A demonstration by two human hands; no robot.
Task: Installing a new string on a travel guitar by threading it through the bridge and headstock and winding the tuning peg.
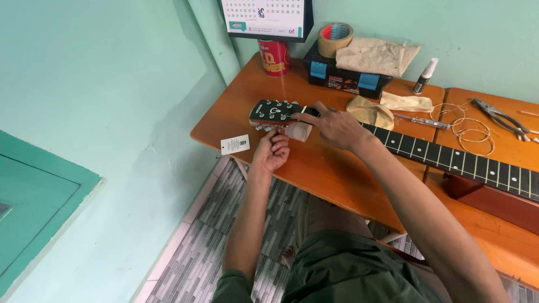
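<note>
Orange wooden table (337, 168) — left hand (271, 150) pinching a tuning peg, right hand (335, 126) spread steadying the dark guitar headstock (275, 111) — best turned slowly.

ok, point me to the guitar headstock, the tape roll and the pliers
guitar headstock (273, 111), head view, on its dark front face between the tuning pegs.
tape roll (335, 39), head view, on the brown outer band at the front.
pliers (502, 119), head view, on the handles near the pivot.
</note>
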